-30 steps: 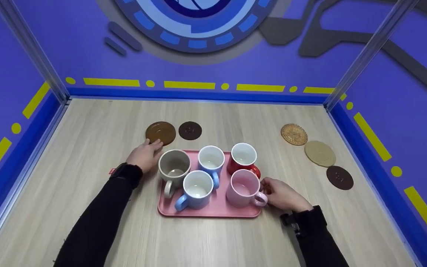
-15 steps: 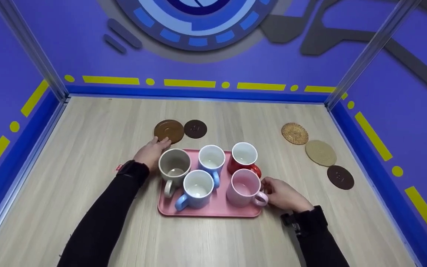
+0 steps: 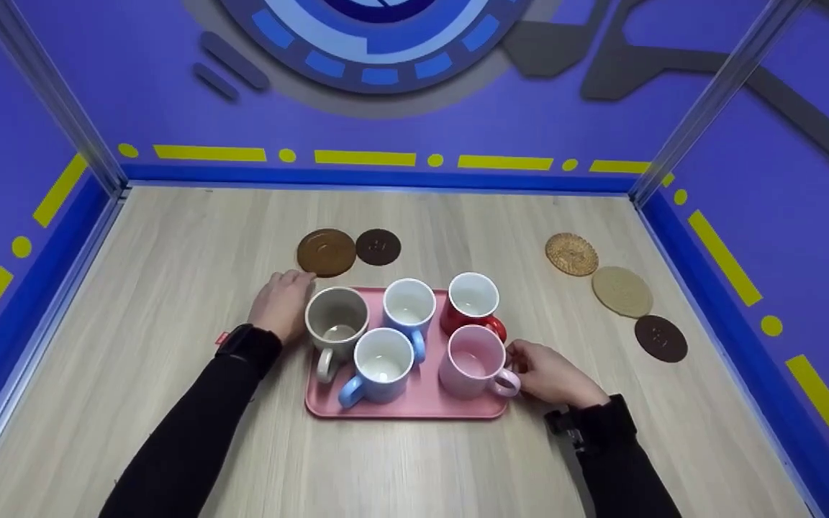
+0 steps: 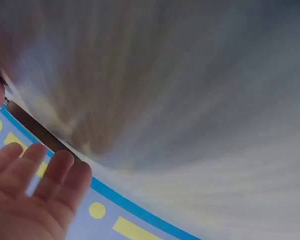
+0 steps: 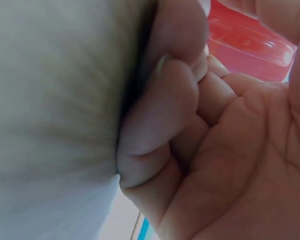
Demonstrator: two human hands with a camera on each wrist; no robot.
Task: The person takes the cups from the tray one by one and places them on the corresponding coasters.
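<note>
On the table, a pink tray (image 3: pixel 422 409) bears several upright mugs. A grey-beige mug (image 3: pixel 337 324) stands at the left, with two light-blue mugs beside it, one in front (image 3: pixel 383 374) and one behind (image 3: pixel 410 309). At the right are a red mug (image 3: pixel 461 321) and a pink mug (image 3: pixel 468 370). My left hand (image 3: pixel 281 306) rests with loosely extended fingers left of the grey-beige mug, just below a brown round coaster (image 3: pixel 326 253). My right hand (image 3: pixel 551 373) holds the tray's right edge beside the pink mug's handle, fingers curled; its exact contact is partly hidden.
A dark-brown coaster (image 3: pixel 378 247) lies against the brown one. Toward the right lie a woven coaster (image 3: pixel 571 254), a beige coaster (image 3: pixel 622 291) and another dark coaster (image 3: pixel 661 338). Blue-purple panels (image 3: pixel 414 129) border the table.
My left hand pushed the brown coaster rightward against the dark one, then drew back slightly left. The right hand, tray and mugs have stayed in place.
</note>
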